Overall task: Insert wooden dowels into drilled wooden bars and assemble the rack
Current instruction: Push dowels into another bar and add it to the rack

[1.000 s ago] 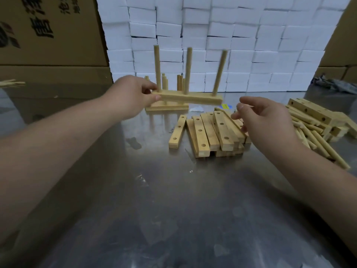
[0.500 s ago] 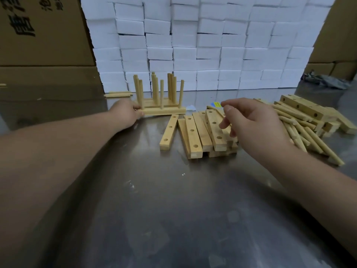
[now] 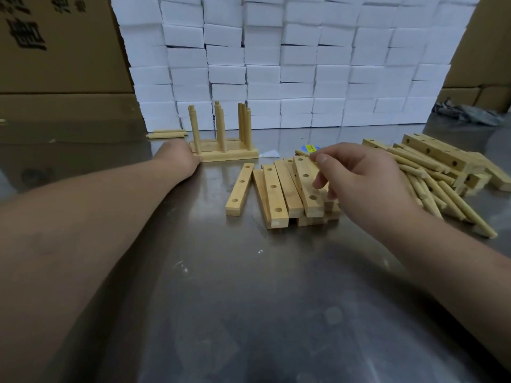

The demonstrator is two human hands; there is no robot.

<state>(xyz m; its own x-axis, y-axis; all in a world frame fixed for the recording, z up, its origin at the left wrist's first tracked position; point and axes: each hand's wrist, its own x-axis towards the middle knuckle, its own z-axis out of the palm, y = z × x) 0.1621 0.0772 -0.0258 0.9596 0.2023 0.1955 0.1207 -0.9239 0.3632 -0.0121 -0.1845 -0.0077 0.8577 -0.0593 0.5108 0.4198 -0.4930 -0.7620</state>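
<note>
Head view: a shiny steel table [image 3: 249, 299], with white boxes [image 3: 304, 64] stacked behind it and cardboard cartons [image 3: 55, 64] at the sides. My left hand [image 3: 177, 158] touches the rack's [image 3: 226, 154] left end, but its fingers are hidden. My right hand [image 3: 359, 178] hovers loosely curled and empty over the drilled bars [image 3: 276, 194], with dowels [image 3: 457, 203] heaped just beside them.

Bare forearms [image 3: 83, 217], left hand [image 3: 178, 158], right hand [image 3: 359, 178]
</note>
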